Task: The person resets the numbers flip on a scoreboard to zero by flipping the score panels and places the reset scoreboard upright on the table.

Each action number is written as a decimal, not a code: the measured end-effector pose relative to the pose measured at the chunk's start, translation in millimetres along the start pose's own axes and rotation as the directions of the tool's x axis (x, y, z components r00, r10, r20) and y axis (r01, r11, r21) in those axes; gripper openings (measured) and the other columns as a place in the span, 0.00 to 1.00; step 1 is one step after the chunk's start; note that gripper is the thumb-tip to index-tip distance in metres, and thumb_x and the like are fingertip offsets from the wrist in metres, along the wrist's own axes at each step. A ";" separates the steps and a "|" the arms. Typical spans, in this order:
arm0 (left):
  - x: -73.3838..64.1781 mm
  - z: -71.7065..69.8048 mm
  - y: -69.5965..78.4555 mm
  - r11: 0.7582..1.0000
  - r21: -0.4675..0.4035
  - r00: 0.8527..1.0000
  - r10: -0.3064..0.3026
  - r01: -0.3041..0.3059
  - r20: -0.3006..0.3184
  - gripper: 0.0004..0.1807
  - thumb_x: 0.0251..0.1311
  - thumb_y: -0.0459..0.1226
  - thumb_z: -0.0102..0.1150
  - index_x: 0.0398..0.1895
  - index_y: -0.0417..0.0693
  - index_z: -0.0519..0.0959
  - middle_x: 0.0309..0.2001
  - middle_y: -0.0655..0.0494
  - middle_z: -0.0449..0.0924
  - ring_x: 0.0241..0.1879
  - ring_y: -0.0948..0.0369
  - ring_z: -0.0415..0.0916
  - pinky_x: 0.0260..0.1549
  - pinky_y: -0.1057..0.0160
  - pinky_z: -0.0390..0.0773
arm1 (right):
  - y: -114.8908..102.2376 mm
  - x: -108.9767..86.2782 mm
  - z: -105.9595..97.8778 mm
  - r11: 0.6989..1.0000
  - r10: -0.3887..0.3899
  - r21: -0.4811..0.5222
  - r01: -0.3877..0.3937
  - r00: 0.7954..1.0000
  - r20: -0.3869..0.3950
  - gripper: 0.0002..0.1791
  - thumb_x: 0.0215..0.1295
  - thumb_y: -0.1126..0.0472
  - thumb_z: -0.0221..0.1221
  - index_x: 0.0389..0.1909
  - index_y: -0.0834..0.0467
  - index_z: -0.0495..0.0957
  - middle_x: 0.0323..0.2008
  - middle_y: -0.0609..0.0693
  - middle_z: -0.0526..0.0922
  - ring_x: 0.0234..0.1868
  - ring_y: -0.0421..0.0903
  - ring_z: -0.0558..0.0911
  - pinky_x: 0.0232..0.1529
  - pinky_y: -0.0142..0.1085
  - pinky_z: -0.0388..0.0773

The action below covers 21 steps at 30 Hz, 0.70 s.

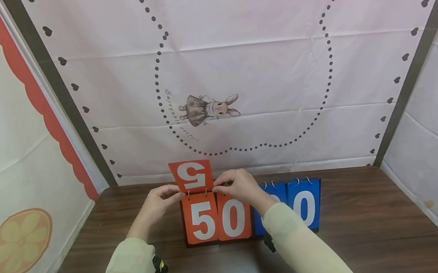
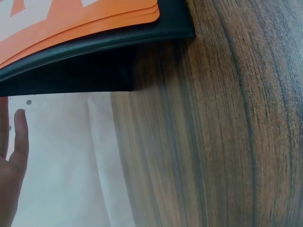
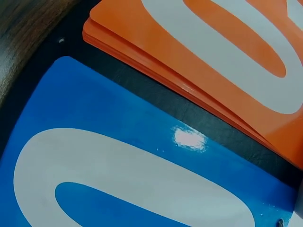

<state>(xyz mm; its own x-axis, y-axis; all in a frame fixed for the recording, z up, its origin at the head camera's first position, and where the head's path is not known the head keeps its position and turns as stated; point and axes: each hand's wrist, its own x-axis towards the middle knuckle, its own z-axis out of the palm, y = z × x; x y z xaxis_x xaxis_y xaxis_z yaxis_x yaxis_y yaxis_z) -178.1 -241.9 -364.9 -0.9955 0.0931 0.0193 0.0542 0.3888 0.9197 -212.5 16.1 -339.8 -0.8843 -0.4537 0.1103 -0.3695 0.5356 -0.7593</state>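
A flip scoreboard [image 1: 187,246] stands on the table with red and blue number cards on metal rings. Its front red cards read 5 [image 1: 188,214] and 0 [image 1: 247,225]. One red card [image 1: 204,180] is turned up above the rings, showing a 5 upside down. My left hand [image 1: 157,207] pinches that raised card at its lower left edge. With thumb and forefinger, my right hand [image 1: 242,188] pinches its lower right corner. In the left wrist view only part of the left hand [image 2: 12,161] shows, behind the scoreboard's black stand [image 2: 94,71].
Blue cards reading 0 [image 1: 316,188] fill the scoreboard's right half; my right forearm partly covers one. The brown wooden table [image 1: 364,228] ends at a pale printed cloth wall [image 1: 278,78] behind, with more cloth on both sides.
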 end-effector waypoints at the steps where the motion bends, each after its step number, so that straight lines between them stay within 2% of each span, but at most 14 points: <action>1: -0.1 -0.2 -0.2 1.000 0.001 1.000 0.003 -0.003 0.000 0.21 0.54 0.49 0.63 0.44 0.43 0.80 0.47 0.49 0.78 0.47 0.53 0.72 0.49 0.49 0.71 | 0.6 0.1 -0.2 1.000 -0.008 0.001 0.008 1.000 0.003 0.06 0.57 0.51 0.64 0.35 0.44 0.85 0.35 0.36 0.81 0.36 0.39 0.77 0.36 0.32 0.76; 7: -1.1 -2.9 -1.3 1.000 0.015 1.000 0.003 -0.003 0.004 0.18 0.55 0.45 0.64 0.42 0.41 0.81 0.44 0.49 0.79 0.45 0.53 0.72 0.48 0.48 0.72 | 3.7 1.0 -2.3 0.998 -0.056 0.007 0.056 0.998 0.023 0.05 0.56 0.51 0.64 0.34 0.43 0.85 0.36 0.35 0.80 0.39 0.38 0.76 0.40 0.32 0.76; 14: -0.7 -4.6 -2.6 0.998 0.056 1.000 0.011 -0.012 0.016 0.20 0.55 0.47 0.64 0.43 0.42 0.81 0.45 0.50 0.79 0.47 0.53 0.73 0.48 0.47 0.71 | 2.5 0.3 -4.9 0.996 -0.082 0.046 0.080 0.996 0.047 0.05 0.56 0.53 0.65 0.34 0.45 0.85 0.37 0.36 0.81 0.41 0.38 0.76 0.42 0.33 0.76; 17: -0.4 -4.1 -3.1 0.998 -0.014 0.997 0.057 -0.057 0.042 0.18 0.54 0.44 0.65 0.43 0.41 0.82 0.46 0.49 0.80 0.47 0.55 0.75 0.48 0.52 0.73 | 2.2 0.1 -5.0 0.994 -0.094 0.055 0.091 0.994 0.056 0.04 0.56 0.54 0.65 0.33 0.45 0.85 0.36 0.36 0.80 0.41 0.38 0.76 0.42 0.33 0.76; 21: -0.7 -2.6 -3.9 0.986 -0.110 0.989 0.135 -0.127 0.066 0.13 0.54 0.37 0.65 0.40 0.39 0.82 0.47 0.49 0.80 0.48 0.59 0.76 0.44 0.61 0.75 | 2.4 0.3 -4.8 0.993 -0.109 0.057 0.105 0.991 0.072 0.05 0.56 0.55 0.65 0.33 0.43 0.85 0.37 0.35 0.80 0.42 0.38 0.76 0.43 0.35 0.75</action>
<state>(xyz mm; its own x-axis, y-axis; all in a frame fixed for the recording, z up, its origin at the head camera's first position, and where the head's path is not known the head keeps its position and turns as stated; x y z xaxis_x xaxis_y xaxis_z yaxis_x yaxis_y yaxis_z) -177.9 -245.9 -367.5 -0.9717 0.2049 0.1173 0.1714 0.2709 0.9472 -215.0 20.7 -338.6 -0.8161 -0.5592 0.1456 -0.4430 0.4437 -0.7791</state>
